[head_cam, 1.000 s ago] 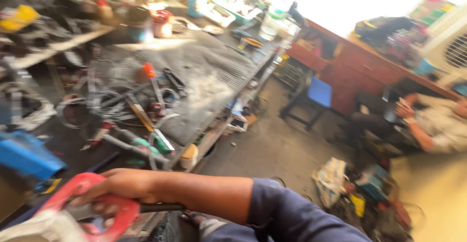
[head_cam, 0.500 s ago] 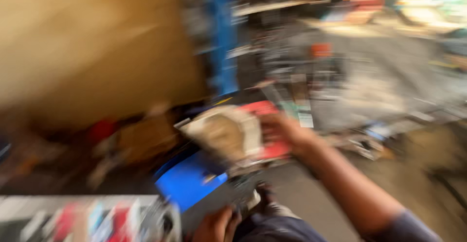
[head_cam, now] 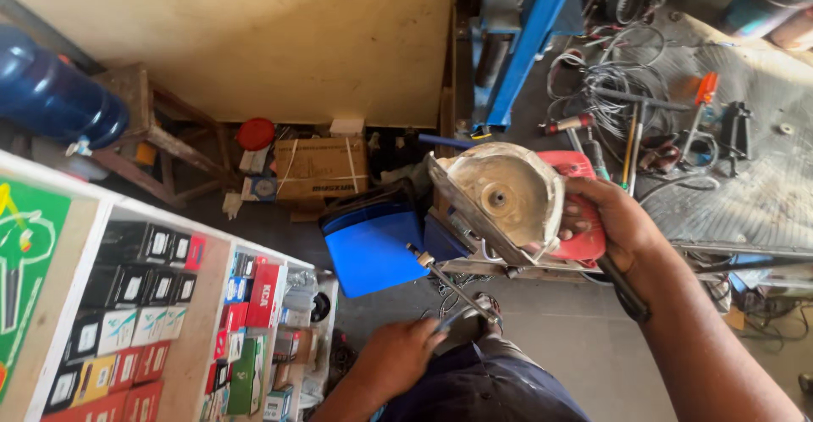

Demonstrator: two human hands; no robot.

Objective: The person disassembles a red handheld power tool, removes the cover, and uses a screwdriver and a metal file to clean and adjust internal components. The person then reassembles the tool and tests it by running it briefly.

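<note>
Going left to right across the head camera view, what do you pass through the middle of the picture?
Big blue water bottle → brown cardboard box on the floor → blue plastic case → red circular saw held by the right hand → orange-handled screwdriver on the grey workbench.

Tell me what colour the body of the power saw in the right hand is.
Red, in the head view: the power saw held by the right hand.

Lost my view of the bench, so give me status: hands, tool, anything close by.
Right hand grips red circular saw, dusty guard up. Left hand holds thin metal tool at saw's base. Blue case right beside saw.
</note>
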